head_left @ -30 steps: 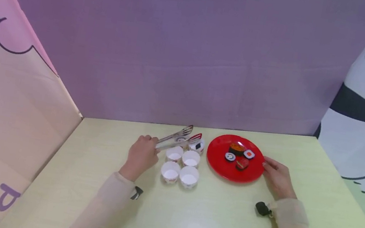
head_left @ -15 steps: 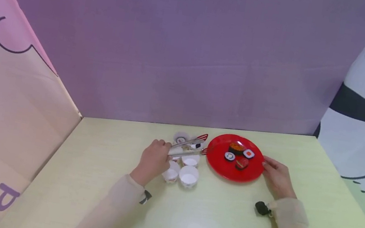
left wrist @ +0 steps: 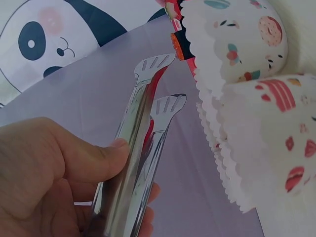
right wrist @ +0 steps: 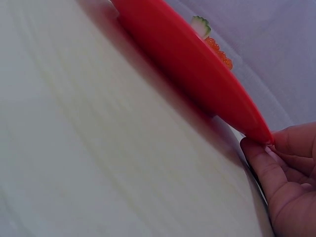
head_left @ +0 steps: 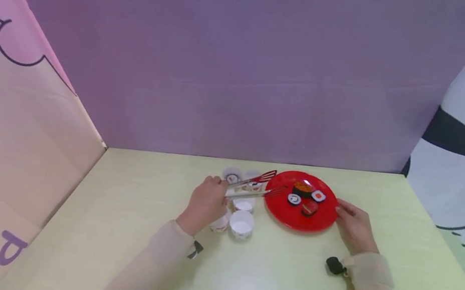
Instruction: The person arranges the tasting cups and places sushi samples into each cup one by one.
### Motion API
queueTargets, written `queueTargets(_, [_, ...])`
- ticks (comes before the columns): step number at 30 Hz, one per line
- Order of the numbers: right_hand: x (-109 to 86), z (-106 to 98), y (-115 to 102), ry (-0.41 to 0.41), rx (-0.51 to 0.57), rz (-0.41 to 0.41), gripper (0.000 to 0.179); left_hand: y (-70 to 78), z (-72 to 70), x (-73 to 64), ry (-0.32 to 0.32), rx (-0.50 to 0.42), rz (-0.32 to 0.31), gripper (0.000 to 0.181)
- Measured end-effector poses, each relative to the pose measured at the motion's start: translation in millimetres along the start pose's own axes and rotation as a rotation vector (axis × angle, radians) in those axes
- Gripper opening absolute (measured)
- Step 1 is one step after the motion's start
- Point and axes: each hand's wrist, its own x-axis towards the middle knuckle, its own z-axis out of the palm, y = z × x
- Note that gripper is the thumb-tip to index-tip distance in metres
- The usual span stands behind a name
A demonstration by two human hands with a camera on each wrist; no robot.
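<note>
Our left hand point(head_left: 206, 204) has swung rightward since a second ago, bringing the slotted metal tongs point(left wrist: 133, 129) from above the back cups to the near side of the red plate point(head_left: 283, 213), their tips now over its left edge. On the plate we see four sushi pieces: an orange-topped piece point(head_left: 303, 190), a white piece with an orange centre point(head_left: 318, 196), a round roll point(head_left: 294, 199) and a red-topped piece point(head_left: 309, 208). To the left stand our white cups, partly hidden by hand and tongs; a dark-ringed roll point(head_left: 233, 179) sits in the back-left one, while the front-right cup point(head_left: 241, 224) shows its white inside. Our left fingers wrap the tongs, whose arms stand apart; our right hand point(head_left: 354, 225) pinches the plate's right rim on the table point(head_left: 274, 283).
</note>
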Motion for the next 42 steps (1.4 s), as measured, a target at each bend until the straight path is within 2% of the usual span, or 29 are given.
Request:
queueTargets(4, [0.1,0.4,-0.5,-0.002,-0.013,0.012,0.054,3.2,4.1,2.4,-0.021,-0.020,-0.009,0.042])
queueTargets(9, [1.0,1.3,-1.0,0.002,-0.001,-0.015,0.053,8.5,6.7,4.1,-0.015,-0.023,0.010,0.040])
queueTargets(17, [1.5,1.7,-1.6,0.005,-0.029,0.001,0.053,20.5,12.2,8.0,-0.055,0.021,0.012,0.039])
queueTargets(25, [1.4,2.1,-2.0,0.003,-0.002,0.013,0.053,32.6,18.9,10.3,-0.083,0.081,0.029,0.036])
queueTargets(31, [1.2,2.2,-2.2,0.005,-0.004,0.011,0.052,39.0,23.4,13.9,-0.084,0.073,0.028,0.026])
queueTargets(38, [0.4,4.7,-1.3,-0.004,0.020,0.007,0.053,44.1,27.8,14.6,-0.064,0.097,0.028,0.026])
queueTargets(42, [0.0,4.7,-2.1,-0.007,-0.004,0.010,0.054,46.0,29.5,15.2,-0.076,0.101,0.019,0.025])
